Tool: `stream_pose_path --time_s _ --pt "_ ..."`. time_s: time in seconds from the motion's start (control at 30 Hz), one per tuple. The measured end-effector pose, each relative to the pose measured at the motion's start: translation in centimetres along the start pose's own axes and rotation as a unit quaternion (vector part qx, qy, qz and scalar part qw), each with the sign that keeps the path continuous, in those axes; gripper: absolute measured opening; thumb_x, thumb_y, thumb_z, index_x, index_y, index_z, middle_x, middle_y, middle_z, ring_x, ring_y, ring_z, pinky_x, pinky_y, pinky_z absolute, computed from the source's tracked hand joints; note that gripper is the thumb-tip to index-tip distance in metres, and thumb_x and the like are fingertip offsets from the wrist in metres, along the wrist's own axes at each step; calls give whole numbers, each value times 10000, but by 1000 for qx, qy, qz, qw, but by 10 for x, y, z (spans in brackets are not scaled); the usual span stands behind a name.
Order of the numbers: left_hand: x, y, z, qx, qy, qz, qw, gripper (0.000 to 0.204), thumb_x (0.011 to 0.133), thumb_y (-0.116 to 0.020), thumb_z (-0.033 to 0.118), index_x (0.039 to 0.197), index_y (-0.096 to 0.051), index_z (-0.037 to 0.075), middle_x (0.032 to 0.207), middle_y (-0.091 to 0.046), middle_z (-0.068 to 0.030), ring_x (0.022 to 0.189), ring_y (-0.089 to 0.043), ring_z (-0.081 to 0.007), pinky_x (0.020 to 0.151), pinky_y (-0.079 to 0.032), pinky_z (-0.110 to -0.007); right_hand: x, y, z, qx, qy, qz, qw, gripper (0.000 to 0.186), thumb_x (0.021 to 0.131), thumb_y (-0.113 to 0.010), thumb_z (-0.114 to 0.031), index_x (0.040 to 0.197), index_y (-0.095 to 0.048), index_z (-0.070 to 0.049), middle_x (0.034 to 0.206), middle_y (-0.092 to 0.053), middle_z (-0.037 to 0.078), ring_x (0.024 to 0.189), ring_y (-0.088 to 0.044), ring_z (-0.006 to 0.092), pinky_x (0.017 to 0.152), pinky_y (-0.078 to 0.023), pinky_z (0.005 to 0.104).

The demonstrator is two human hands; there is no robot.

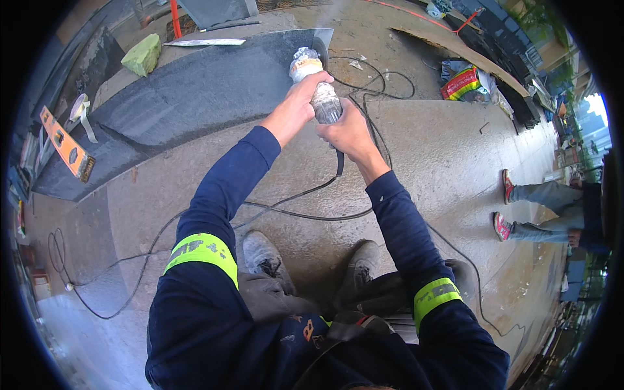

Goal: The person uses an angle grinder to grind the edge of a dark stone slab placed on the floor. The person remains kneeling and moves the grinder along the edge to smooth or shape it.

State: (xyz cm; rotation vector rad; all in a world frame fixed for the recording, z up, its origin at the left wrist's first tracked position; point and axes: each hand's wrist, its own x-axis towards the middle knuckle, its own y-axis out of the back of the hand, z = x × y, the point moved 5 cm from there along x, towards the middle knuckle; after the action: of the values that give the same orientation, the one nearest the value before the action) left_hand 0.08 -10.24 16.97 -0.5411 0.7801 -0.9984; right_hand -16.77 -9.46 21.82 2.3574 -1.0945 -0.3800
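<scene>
Both my hands are closed around an angle grinder whose body is wrapped in whitish tape or plastic. My left hand grips it toward the head. Behind it, my right hand wraps the rear end, where a black cord hangs down. The grinder's head is at the far right end of a long dark grey slab. A faint plume of dust rises beyond that end. The disc's contact with the slab is mostly hidden by the tool.
On the slab's left lie an orange spirit level and a tape roll. A yellow-green foam block sits behind. Black cables cross the floor near my shoes. A person stands at right; a red-yellow bag lies far right.
</scene>
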Motion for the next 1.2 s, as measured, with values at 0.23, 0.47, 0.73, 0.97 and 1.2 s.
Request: stream_pose_path --time_s 0.23,0.47,0.73,0.97,1.2 --pt "22 26 -6 4 8 0 1000 234 921 -881 55 1091 -720 50 872 -763 -100 753 -786 -260 699 -689 -418 10 -19 12 -41 11 44 998 622 777 -889 -178 1315 -680 52 1061 -819 179 930 -824 267 829 -644 413" --pt "27 26 -3 -10 2 -15 1000 265 915 -895 58 1099 -705 61 883 -759 -104 757 -789 -266 699 -694 -436 21 -21 16 -29 12 32 999 580 775 -894 -154 1272 -678 52 1012 -805 153 842 -801 228 744 -637 386" --pt "6 0 5 -36 13 -26 999 265 909 -892 42 1085 -698 78 883 -746 -85 747 -776 -271 680 -683 -453 11 1 -8 22 -24 -19 999 587 789 -903 -155 1279 -674 73 1026 -810 181 887 -809 273 792 -637 400" --pt "2 -11 9 -36 18 -32 999 260 903 -892 38 1068 -700 93 862 -738 -72 731 -769 -263 666 -676 -451 4 8 -20 37 -1 -1 999 475 796 -848 -19 1221 -655 75 916 -747 84 724 -720 160 624 -582 337" --pt "-3 -15 11 -34 4 -37 999 261 900 -889 29 1064 -697 96 852 -734 -69 721 -766 -258 657 -676 -444 1 12 -19 20 -22 -14 999 619 771 -930 -195 1279 -696 70 1063 -838 220 945 -850 306 836 -662 420"
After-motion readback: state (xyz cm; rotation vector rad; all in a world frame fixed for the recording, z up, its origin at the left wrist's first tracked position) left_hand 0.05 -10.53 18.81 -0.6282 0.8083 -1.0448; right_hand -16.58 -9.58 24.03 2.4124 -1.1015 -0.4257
